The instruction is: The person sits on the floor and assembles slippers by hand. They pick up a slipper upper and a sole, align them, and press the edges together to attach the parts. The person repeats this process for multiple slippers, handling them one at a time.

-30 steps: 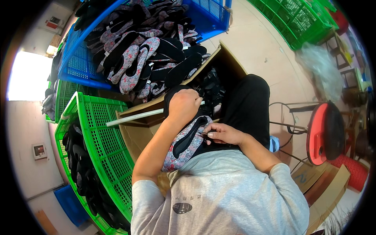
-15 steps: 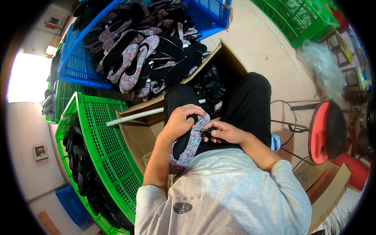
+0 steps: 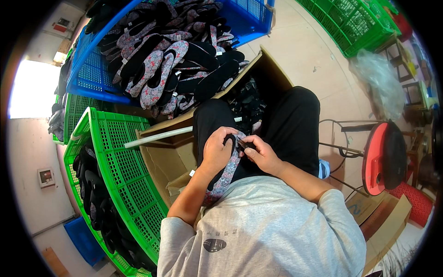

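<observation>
inside left hand (image 3: 216,150): floral slipper (image 3: 224,177), gripped near its far end | right hand (image 3: 264,156): pinching small dark thing (image 3: 242,145) beside slipper's edge | left of left hand: green crate (image 3: 123,159)

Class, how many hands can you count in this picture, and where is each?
2: the left hand holds the floral slipper near the picture's middle; the right hand is just right of it, at the slipper's edge. No others show.
</observation>
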Motion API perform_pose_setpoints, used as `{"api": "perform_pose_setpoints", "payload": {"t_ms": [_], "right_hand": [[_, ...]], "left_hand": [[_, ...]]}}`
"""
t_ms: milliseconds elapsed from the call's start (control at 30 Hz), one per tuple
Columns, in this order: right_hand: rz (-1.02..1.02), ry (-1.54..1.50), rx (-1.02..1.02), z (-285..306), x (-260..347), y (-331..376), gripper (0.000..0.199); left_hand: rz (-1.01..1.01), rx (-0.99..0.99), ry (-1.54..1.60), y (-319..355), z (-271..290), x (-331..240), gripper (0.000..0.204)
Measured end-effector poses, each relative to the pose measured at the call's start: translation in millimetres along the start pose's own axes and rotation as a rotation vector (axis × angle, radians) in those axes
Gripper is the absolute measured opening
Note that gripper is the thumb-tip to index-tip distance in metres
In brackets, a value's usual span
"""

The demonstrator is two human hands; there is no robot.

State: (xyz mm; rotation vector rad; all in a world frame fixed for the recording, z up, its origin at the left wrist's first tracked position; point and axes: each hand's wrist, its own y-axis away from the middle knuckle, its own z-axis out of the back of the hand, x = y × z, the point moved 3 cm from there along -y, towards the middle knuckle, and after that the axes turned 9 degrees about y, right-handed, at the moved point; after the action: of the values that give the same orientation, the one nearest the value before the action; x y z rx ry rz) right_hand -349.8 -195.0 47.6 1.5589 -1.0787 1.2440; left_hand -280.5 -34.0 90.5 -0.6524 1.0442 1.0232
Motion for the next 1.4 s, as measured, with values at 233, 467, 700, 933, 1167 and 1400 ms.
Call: {"api": "perform_pose_setpoints", "payload": {"t_ms": [233, 467, 700, 933, 1167, 1400], "right_hand": [[0.072, 0.235, -0.149, -11, 1, -2, 0.022], [0.103, 0.337, -0.184, -12, 2, -3, 0.02], [0.105, 0.332, -0.192, -14, -3, -3, 0.019], [-0.081, -0.041, -0.173, -9, -8, -5, 0.019], [-0.259, -0.419, -0.446, 20, -10, -13, 0.025], [-0.261, -0.271, -0.309, 36, 15, -12, 0.04]], "left_hand": [[0.026, -0.097, 0.011, 4, -5, 2, 0.026], [0.035, -0.111, 0.01, 4, -7, 0, 0.024], [0.04, -0.125, -0.002, 5, -9, 5, 0.024], [0.057, -0.123, -0.002, 4, -8, 1, 0.024], [0.005, -0.308, -0.224, 11, 0, -15, 0.019], [-0.341, -0.323, -0.331, 22, 5, -28, 0.025]]}}
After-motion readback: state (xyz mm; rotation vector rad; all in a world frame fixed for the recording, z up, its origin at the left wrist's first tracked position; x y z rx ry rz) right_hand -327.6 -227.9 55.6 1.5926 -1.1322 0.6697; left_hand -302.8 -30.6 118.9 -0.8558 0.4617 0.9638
